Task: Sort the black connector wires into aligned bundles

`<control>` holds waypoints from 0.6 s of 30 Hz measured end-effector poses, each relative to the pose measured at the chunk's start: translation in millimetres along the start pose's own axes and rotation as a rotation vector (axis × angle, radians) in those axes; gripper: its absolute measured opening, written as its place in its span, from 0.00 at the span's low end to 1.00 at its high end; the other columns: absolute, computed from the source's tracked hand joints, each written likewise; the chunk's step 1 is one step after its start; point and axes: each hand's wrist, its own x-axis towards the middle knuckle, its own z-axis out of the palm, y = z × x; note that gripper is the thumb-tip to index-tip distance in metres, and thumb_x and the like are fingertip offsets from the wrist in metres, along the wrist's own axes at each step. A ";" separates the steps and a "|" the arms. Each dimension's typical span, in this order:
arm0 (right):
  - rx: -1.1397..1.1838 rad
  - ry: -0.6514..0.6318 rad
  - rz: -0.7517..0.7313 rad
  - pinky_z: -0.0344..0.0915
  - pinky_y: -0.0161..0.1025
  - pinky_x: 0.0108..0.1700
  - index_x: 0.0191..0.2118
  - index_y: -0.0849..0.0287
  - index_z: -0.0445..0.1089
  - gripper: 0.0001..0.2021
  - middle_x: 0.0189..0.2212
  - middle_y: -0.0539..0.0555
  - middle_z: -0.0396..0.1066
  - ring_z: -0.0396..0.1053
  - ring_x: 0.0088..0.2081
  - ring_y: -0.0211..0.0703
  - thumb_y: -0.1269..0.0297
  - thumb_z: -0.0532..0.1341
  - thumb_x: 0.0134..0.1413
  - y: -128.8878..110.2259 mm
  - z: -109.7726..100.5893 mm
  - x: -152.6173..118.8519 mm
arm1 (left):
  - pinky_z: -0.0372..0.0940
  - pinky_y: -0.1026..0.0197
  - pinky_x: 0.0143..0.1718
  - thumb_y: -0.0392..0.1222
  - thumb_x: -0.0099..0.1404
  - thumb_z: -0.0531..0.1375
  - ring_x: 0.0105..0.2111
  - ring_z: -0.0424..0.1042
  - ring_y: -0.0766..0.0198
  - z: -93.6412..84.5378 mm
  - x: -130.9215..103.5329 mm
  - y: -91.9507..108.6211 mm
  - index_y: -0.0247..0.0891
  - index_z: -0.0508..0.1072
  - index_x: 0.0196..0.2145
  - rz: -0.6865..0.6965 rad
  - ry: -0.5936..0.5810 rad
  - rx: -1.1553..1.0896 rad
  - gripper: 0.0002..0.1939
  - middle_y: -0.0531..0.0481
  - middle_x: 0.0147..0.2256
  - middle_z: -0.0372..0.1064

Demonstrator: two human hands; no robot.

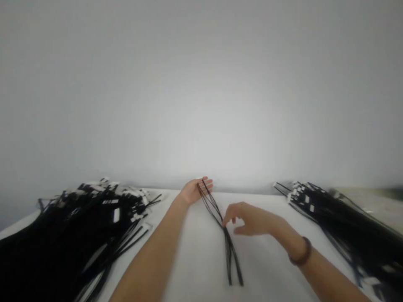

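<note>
A small bunch of thin black cables (227, 239) stretches across the white tabletop, its strands crossing near the middle and splaying at the near end. Its far ends lie over the fingers of my left hand (194, 191), which is palm up with fingers stretched out, not closed on them. Over the crossing point, my right hand (247, 218) has its curled fingertips at the cables. The thumb stays apart from the index finger, and blur hides whether the fingertips press on the strands. A dark band (304, 251) circles my right wrist.
To the left, a large heap of black cables (78, 226) with white tags or connectors covers the table. Another pile of similar cables (343, 230) lies on the right. A plain pale wall (201, 92) rises behind the white table (264, 272).
</note>
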 end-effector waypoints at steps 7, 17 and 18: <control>-0.274 -0.205 0.006 0.55 0.32 0.29 0.41 0.52 0.66 0.21 0.36 0.52 0.61 0.61 0.30 0.36 0.75 0.58 0.36 -37.2 26.5 0.6 | 0.60 0.52 0.43 0.36 0.56 0.53 0.37 0.68 0.57 -7.2 6.7 -3.9 0.31 0.66 0.39 -0.056 -0.068 0.004 0.12 0.38 0.39 0.67; -0.281 -0.202 -0.104 0.51 0.31 0.26 0.32 0.56 0.68 0.11 0.29 0.49 0.63 0.60 0.28 0.36 0.60 0.63 0.38 -36.3 41.2 8.8 | 0.59 0.52 0.44 0.29 0.52 0.57 0.42 0.67 0.55 -0.8 1.1 -5.4 0.35 0.63 0.45 -0.025 -0.242 0.133 0.21 0.38 0.47 0.61; -0.284 -0.194 -0.113 0.52 0.31 0.27 0.32 0.56 0.67 0.12 0.29 0.49 0.63 0.60 0.29 0.37 0.59 0.63 0.39 -35.8 43.4 10.2 | 0.59 0.53 0.44 0.29 0.53 0.57 0.42 0.67 0.55 -0.6 0.8 -5.7 0.36 0.63 0.46 -0.018 -0.244 0.135 0.21 0.38 0.47 0.61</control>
